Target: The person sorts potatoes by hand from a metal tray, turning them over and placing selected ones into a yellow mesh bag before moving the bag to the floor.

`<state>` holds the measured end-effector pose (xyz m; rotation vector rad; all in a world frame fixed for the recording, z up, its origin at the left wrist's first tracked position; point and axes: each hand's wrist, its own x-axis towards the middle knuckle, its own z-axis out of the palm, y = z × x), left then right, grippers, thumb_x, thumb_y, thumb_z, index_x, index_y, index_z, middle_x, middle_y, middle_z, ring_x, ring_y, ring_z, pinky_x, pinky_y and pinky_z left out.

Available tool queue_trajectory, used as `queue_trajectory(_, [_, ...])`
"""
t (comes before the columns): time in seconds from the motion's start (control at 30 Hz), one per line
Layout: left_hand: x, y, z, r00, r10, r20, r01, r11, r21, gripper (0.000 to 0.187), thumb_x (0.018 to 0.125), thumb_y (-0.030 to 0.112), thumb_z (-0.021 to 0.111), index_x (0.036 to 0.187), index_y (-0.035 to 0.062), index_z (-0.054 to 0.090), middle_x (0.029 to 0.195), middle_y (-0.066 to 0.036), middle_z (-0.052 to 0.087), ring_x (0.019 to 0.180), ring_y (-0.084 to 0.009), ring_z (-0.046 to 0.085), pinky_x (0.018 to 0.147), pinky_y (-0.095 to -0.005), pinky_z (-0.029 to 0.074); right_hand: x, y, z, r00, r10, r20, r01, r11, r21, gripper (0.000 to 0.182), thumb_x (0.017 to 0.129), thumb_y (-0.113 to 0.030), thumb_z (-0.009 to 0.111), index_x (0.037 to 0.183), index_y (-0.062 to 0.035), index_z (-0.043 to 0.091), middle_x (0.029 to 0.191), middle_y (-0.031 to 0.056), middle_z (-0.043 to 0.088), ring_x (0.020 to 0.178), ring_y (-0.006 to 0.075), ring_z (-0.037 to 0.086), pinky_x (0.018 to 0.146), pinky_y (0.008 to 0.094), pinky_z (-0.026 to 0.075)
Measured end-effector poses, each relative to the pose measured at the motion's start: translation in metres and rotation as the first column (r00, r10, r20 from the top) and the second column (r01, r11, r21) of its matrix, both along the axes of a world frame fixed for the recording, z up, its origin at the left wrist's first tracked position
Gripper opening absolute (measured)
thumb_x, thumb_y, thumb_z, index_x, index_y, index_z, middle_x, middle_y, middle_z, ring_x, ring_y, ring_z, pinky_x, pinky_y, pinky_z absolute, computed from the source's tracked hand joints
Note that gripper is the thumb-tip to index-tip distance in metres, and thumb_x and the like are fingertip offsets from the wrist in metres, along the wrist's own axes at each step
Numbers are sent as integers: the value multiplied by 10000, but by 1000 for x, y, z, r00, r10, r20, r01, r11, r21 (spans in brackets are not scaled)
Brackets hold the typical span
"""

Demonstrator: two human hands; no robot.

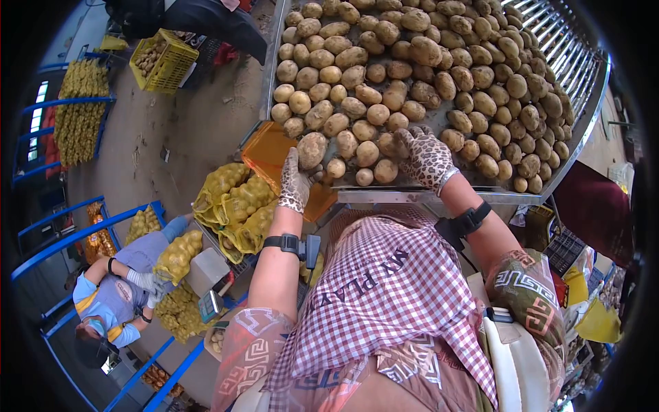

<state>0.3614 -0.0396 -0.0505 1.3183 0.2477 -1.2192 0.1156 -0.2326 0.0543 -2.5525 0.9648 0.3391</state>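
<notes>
Both my hands wear leopard-print gloves and are at the near edge of a metal sorting table (357, 195) spread with many potatoes (480, 75). My left hand (295, 184) is closed around a large potato (312, 150) at the table's left corner, beside an orange chute (269, 152). My right hand (427, 156) has its fingers bent against another potato (390, 145), partly covering it. Several smaller potatoes, one of them a small round potato (336, 168), lie between my hands.
Filled yellow mesh sacks (237, 206) stand left of the chute. A co-worker (123, 288) handles a mesh sack (178, 257) near a scale (210, 305). Upper left are a yellow crate (154, 62) and another person's dark-clothed leg (226, 27). Metal rollers (566, 34) border the table's far right.
</notes>
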Motion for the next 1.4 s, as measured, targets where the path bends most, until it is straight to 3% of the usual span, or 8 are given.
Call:
queue_trajectory(0.1, [3,0,3,991,-81,108,83,996,-13,456,909,435,598,1243,135,517,1012,-84,642,736,-215,648,581,-334,547,-11,-12,-9,998,31,-52,-33,999,-34,615,826,-320,674,1374,-153,452,1255,179,536,1204,348,500,976,445,456])
queue_trajectory(0.27, [-7,17,1,997,-7,74,10,1000,-28,425,919,414,570,1223,120,534,978,-99,659,676,-227,642,544,-341,542,-5,-16,0,998,28,-48,-21,988,153,641,833,-393,693,1316,-31,476,1228,246,555,1144,372,546,962,432,460])
queue_trajectory(0.43, [-33,43,-30,896,393,-206,-373,919,127,548,933,463,524,1325,90,437,1219,-159,560,979,-305,600,833,-452,521,9,-17,-12,998,-53,16,46,951,306,749,785,-377,753,1293,77,442,1188,294,574,1127,383,570,966,418,460])
queue_trajectory(0.6, [-79,15,40,932,260,-253,-233,964,132,706,935,574,451,1451,106,337,1403,-149,420,1276,-320,404,1105,-442,296,2,-28,-8,994,-96,54,46,810,585,923,742,-365,805,1402,61,321,1309,255,507,1238,340,502,1037,379,420])
queue_trajectory(0.8, [-65,16,8,967,100,-233,-130,985,-117,647,961,498,474,1468,126,323,1424,-130,411,1272,-290,416,1075,-419,338,-10,-36,17,983,-36,181,-107,690,716,1024,680,-240,862,1466,-4,250,1410,212,421,1316,328,419,1116,371,342])
queue_trajectory(0.97, [-66,9,4,997,62,-55,-63,998,-12,649,964,489,472,1476,127,306,1431,-114,407,1279,-268,416,1071,-408,348,-23,-29,-29,949,-152,276,-101,684,723,1003,685,-244,859,1460,-12,266,1414,192,412,1332,303,395,1123,374,328])
queue_trajectory(1.2, [-67,-4,29,981,173,-87,-175,984,-17,606,984,479,411,1479,146,302,1429,-115,401,1276,-272,421,1085,-408,342,-25,-30,-35,919,-276,282,-143,432,890,1087,662,-269,878,1491,-44,212,1474,168,346,1400,275,292,1163,369,247])
queue_trajectory(1.4, [-66,4,12,988,156,4,-153,976,-152,520,1015,345,398,1450,70,324,1406,-132,413,1258,-246,444,1070,-377,377,2,-23,-2,919,-206,336,-173,556,813,1132,624,-232,892,1488,-9,195,1497,202,310,1403,314,287,1167,377,243])
